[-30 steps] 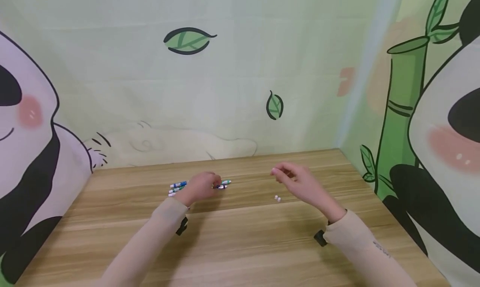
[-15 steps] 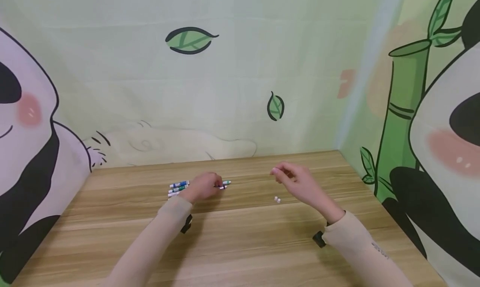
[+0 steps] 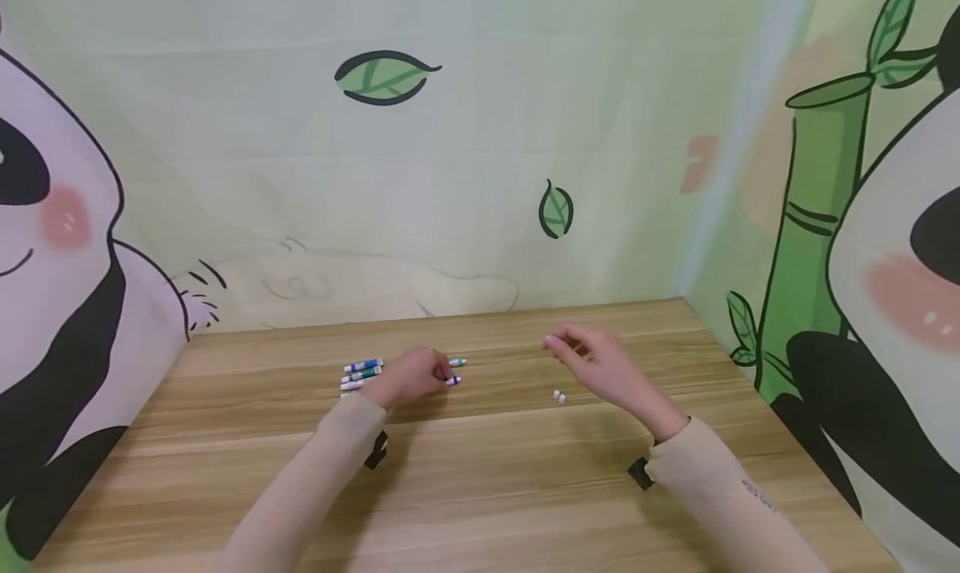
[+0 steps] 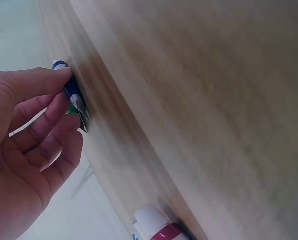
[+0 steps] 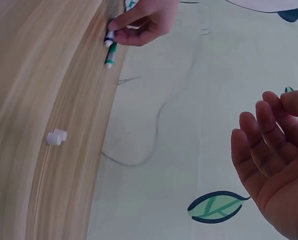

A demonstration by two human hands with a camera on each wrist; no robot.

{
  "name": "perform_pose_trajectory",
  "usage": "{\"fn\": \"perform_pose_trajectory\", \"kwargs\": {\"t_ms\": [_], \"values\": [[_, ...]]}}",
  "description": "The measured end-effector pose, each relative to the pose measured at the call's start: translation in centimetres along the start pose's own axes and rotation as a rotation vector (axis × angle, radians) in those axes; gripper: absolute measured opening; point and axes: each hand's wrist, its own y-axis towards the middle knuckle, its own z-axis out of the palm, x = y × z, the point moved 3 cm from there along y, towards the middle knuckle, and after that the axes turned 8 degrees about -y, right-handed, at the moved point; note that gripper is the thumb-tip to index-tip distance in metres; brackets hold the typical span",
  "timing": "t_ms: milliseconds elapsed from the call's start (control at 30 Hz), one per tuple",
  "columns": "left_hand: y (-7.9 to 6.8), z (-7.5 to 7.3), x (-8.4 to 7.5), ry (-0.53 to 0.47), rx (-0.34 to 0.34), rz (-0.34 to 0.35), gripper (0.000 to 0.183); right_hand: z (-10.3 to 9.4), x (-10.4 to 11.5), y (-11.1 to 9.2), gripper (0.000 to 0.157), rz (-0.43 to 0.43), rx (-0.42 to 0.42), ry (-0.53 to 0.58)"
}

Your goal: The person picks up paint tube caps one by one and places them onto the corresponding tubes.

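Note:
My left hand (image 3: 415, 371) is low over the back of the table, its thumb and fingers pinching a small paint tube (image 4: 69, 85) with a dark blue band and a pale end. A green-banded paint tube (image 5: 110, 56) lies close beside it, partly hidden by the fingers. To the left of that hand, a blue paint tube (image 3: 363, 366) and a green-labelled paint tube (image 3: 362, 376) lie side by side with others, partly covered by the wrist. My right hand (image 3: 596, 361) hovers above the table with loosely bent fingers, nothing visible in it.
Two small white caps (image 3: 558, 396) sit on the wooden table (image 3: 480, 490) below the right hand. A paint tube with a red band (image 4: 161, 227) shows at the bottom of the left wrist view. Behind the table stands a printed backdrop (image 3: 465, 140).
The pinched tube's end has come slightly nearer to me, apart from the green-banded tube. My left hand has shifted a little to the right, uncovering more of the left tubes; the right hand stays.

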Motion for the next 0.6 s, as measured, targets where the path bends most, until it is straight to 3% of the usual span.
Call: {"fn": "perform_pose_trajectory", "kwargs": {"t_ms": [233, 600], "values": [[-0.6, 0.6, -0.8, -0.033, 0.030, 0.035, 0.004, 0.8, -1.5, 0.6, 0.017, -0.017, 0.042, -0.063], [-2.1, 1.7, -2.8, -0.013, 0.051, 0.115, 0.006, 3.1, -4.8, 1.1, 0.011, -0.018, 0.203, -0.166]]}}
